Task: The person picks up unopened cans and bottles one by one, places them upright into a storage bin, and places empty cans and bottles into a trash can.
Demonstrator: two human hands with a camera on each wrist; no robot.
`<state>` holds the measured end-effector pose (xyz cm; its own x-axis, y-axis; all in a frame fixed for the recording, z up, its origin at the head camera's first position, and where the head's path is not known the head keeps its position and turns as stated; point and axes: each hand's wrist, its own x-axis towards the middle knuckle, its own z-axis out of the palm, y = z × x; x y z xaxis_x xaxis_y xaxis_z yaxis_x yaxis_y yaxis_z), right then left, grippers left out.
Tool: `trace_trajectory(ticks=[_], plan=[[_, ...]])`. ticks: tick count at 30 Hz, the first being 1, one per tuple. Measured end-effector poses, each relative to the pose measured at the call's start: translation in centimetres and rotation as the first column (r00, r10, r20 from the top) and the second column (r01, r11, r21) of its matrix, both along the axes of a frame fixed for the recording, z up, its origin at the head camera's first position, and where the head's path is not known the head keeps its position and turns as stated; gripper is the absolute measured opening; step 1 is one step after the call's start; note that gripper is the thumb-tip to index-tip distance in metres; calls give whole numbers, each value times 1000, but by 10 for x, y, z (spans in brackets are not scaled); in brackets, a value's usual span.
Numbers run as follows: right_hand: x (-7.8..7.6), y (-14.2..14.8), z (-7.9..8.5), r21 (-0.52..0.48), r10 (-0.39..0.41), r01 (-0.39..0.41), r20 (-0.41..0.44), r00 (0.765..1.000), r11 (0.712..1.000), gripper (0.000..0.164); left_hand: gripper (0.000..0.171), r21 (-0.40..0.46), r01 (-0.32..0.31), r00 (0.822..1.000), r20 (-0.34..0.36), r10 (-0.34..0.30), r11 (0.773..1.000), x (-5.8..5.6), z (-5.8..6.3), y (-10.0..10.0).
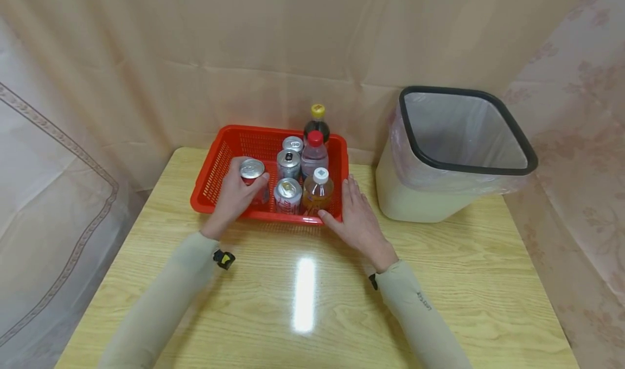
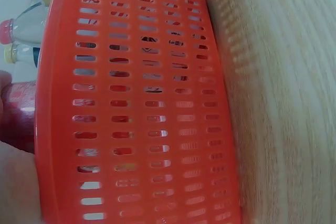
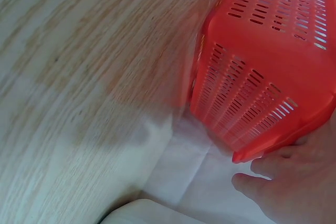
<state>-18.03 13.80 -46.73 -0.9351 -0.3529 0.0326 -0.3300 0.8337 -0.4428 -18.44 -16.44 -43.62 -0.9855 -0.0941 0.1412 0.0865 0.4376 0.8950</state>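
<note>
A red plastic basket [image 1: 259,216] holds several drink cans and bottles. At its left side my left hand [image 1: 234,192] grips a red can [image 1: 252,168] with a silver top, thumb on the near side. In the left wrist view the can [image 2: 20,108] shows partly behind the basket's rim. My right hand [image 1: 358,222] rests at the basket's front right corner, thumb at the front rim and fingers straight along the right side. Close to that thumb stands a white-capped bottle of amber drink [image 1: 317,195], beside a silver and red Coca-Cola can [image 1: 288,194].
Farther back in the basket stand a red-capped clear bottle [image 1: 314,156], a yellow-capped dark bottle [image 1: 317,125] and two more cans, one the silver can [image 1: 288,164]. A lined, black-rimmed bin [image 1: 420,201] stands right of the basket on the wooden table [image 1: 254,304]. Curtains hang behind.
</note>
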Motion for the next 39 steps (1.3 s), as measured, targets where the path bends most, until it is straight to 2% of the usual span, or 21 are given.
trace_trajectory(ticks=[6,10,20,24,28,35,39], plan=[[-1,0,0,2,-2,2,3,1000,1000,108,61,47,56,991,121,-61,997,-3,2,-3],[-1,0,0,3,-3,3,7,1000,1000,108,59,66,89,981,166,-99,994,-4,4,-5],[-1,1,0,6,-2,2,-2,1000,1000,108,59,-9,163,951,266,-155,987,-6,6,-8],[0,0,0,4,0,0,-6,1000,1000,108,61,-8,198,930,316,-186,980,-6,6,-10],[0,-1,0,5,1,-1,-4,1000,1000,108,64,-30,211,912,365,-186,977,-6,7,-12],[0,0,0,-1,0,0,-4,1000,1000,108,67,-52,246,906,368,-210,968,-8,8,-11],[0,1,-1,1,1,-1,-4,1000,1000,108,72,-130,263,919,336,-207,956,-10,4,-7]])
